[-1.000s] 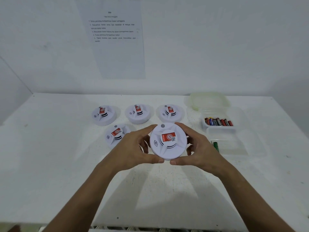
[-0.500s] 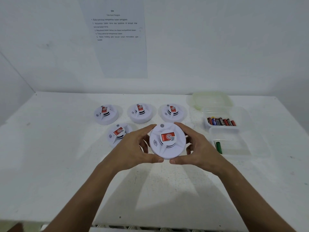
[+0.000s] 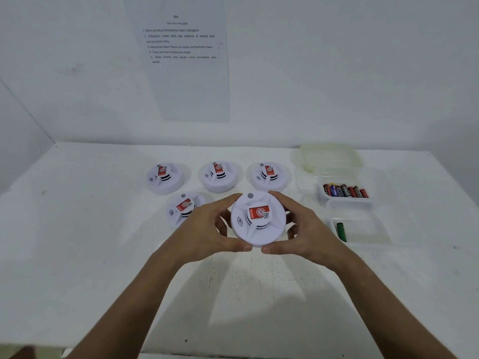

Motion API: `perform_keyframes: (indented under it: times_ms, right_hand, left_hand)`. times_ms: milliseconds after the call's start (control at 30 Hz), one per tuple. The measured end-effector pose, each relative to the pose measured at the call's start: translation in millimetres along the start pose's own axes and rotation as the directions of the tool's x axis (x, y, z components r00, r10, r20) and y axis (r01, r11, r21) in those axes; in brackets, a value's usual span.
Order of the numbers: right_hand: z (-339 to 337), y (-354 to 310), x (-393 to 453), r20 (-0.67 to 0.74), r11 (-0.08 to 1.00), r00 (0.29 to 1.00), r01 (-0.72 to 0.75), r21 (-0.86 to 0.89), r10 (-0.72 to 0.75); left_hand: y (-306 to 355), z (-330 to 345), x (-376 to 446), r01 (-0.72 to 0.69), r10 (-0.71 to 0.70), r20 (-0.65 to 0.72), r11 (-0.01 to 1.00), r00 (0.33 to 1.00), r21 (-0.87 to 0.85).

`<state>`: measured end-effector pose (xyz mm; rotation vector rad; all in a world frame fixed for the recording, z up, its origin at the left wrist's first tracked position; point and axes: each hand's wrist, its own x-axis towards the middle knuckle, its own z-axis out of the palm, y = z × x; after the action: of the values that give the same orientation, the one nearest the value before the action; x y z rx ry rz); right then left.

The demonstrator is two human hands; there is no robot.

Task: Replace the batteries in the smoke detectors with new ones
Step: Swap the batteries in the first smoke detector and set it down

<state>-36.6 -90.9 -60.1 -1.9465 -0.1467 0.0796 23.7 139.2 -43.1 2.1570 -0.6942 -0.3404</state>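
No real change over the last second: my left hand and right hand still grip the round white plastic smoke detector above the tabletop, cover apparently unopened.

Your bare forearms reach forward side by side, and your left hand and right hand curl inward facing each other, thumb tips nearly meeting.

Bright, even light; soft shadows
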Motion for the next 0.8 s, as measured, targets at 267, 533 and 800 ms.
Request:
perform_keyframes:
  times_ms: [267,533,800]
  right_hand:
    - [0,5,10,-0.013,1.0,1.0,-0.004,-0.006,0.004]
    - [5,17,24,-0.047,0.997,0.999,-0.018,-0.07,0.015]
    - [12,37,38,-0.086,0.986,0.995,-0.064,-0.154,0.051]
  left_hand:
    - [-4,-2,9,0.008,-0.008,-0.01,1.0,1.0,-0.005]
    - [-15,-1,17,0.031,-0.031,-0.012,0.999,0.999,-0.029]
    - [-25,3,25,0.06,-0.059,0.01,0.996,0.998,-0.059]
